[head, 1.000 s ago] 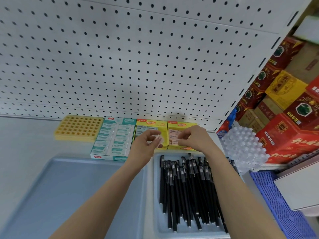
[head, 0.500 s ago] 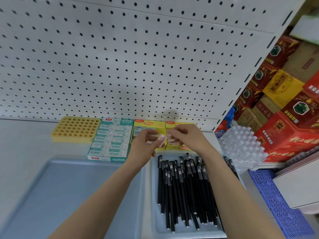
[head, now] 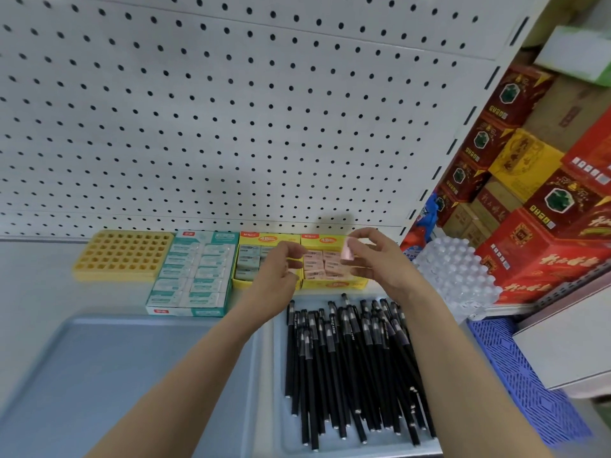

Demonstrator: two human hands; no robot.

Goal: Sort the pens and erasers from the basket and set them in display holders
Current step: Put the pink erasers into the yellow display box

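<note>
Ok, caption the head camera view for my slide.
Right hand pinches a pink eraser over the yellow eraser box, black pens lying in the near tray.

Loose black pens (head: 347, 365) in tray (head: 280, 408); pink eraser (head: 347, 252) on end above right yellow box (head: 334, 284).

Right hand (head: 377, 261): pinches a pink eraser (head: 347, 252) above the right box (head: 334, 283).
Left hand (head: 281, 271): fingers curled, over the seam between the right box and the left box (head: 248, 259); whether it holds anything is unclear.
Right box: yellow, with rows of pink erasers.
Pens (head: 347, 358): black, heaped in a grey tray (head: 285, 428).
Grid holder (head: 122, 254): yellow, beside the teal box (head: 191, 276).
</note>
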